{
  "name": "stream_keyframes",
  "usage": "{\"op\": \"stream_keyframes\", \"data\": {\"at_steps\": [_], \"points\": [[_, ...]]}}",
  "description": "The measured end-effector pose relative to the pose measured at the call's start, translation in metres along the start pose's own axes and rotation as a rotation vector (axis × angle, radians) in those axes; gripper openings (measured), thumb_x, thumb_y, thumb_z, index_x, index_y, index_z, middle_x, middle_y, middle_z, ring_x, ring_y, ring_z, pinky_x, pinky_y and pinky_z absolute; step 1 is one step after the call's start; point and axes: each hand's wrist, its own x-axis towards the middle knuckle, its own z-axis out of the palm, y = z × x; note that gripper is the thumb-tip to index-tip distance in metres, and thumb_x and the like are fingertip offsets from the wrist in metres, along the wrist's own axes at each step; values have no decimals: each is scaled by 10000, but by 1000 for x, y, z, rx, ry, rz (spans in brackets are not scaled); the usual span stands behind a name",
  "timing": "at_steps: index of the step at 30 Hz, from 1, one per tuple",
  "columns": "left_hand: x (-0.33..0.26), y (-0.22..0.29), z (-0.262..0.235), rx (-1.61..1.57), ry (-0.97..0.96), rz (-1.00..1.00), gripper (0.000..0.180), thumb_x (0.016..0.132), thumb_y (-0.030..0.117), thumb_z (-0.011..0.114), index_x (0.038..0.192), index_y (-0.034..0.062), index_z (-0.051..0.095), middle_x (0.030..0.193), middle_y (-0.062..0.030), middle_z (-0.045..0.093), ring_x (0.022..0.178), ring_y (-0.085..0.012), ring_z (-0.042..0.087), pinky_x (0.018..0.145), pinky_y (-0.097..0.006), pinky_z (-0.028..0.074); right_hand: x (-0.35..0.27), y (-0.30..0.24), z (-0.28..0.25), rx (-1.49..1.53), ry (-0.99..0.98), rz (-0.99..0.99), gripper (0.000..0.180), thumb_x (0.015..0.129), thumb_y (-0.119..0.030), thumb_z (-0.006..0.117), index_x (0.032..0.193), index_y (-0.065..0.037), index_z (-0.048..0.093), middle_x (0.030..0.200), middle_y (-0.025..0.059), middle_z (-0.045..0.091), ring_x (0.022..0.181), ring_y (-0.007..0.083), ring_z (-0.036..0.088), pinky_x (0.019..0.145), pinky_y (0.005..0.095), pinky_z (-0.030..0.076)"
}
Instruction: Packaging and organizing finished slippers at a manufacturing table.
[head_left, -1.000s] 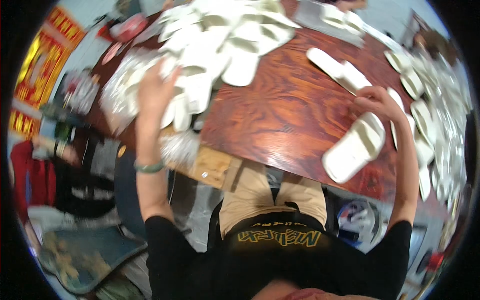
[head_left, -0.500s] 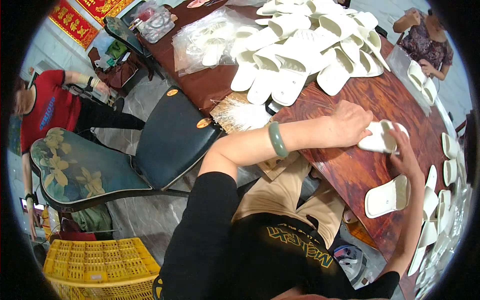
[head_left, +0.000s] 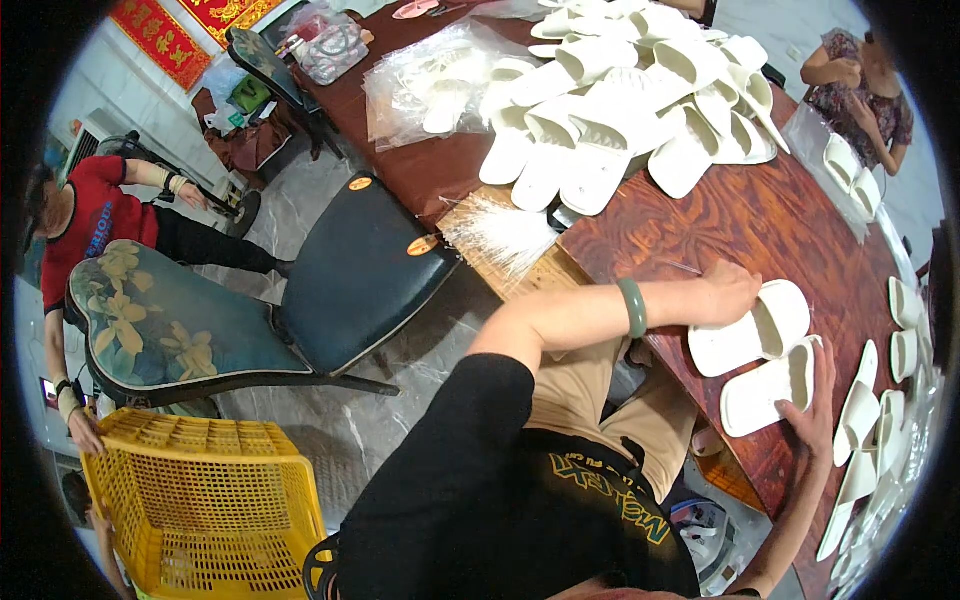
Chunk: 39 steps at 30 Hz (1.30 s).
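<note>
Two white slippers lie side by side on the wooden table in front of me. My right hand (head_left: 814, 400) grips the nearer slipper (head_left: 757, 398), with the thumb at its edge and the fingers along its toe end. My left hand (head_left: 732, 293), with a green bangle on the wrist, is closed beside the farther slipper (head_left: 778, 318). A thin strand sticks out by its knuckles; what the fingers hold is hidden. A bundle of thin white strands (head_left: 500, 235) lies on a board to the left.
A heap of white slippers (head_left: 600, 130) covers the far table (head_left: 700, 225), beside clear plastic bags (head_left: 425, 85). More slippers (head_left: 858, 412) line the right edge. A dark chair (head_left: 365, 260) stands left. A person in red (head_left: 105, 215) holds a yellow crate (head_left: 205, 500); another person (head_left: 860, 95) stands far right.
The farther slipper has been set down beside the nearer one. My right hand has moved down onto the nearer slipper. The person in red has taken hold of the yellow crate and tilted it.
</note>
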Motion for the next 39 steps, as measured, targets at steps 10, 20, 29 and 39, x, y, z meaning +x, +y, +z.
{"op": "stream_keyframes", "data": {"at_steps": [10,20,29,39], "points": [[-36,4,-21,-155,26,-213,320,851,178,459,1023,-89,501,826,-263,611,799,-396,608,688,-475,465,27,-22,10,-17,23,-52,890,716,-527,620,1384,-38,293,1439,213,219,1312,382,223,1066,475,189],[-25,80,-72,-1351,141,86,392,971,272,387,1176,-55,458,818,-67,568,688,-99,504,638,-245,443,44,-90,30,1084,80,87,765,821,-338,651,1368,33,265,1389,129,337,1282,226,340,1055,340,260],[-33,97,-95,-1504,289,35,334,975,330,401,935,27,535,543,61,363,452,-25,327,405,-198,280,-4,-126,24,1630,-56,352,204,906,-131,526,1027,31,552,725,23,543,534,63,451,521,200,371],[28,12,-80,-1091,437,-71,318,842,279,568,1013,13,609,880,-83,599,838,-186,546,759,-322,413,-32,-143,3,820,63,478,153,903,-120,532,909,17,598,631,-13,570,530,24,466,464,174,342]]}}
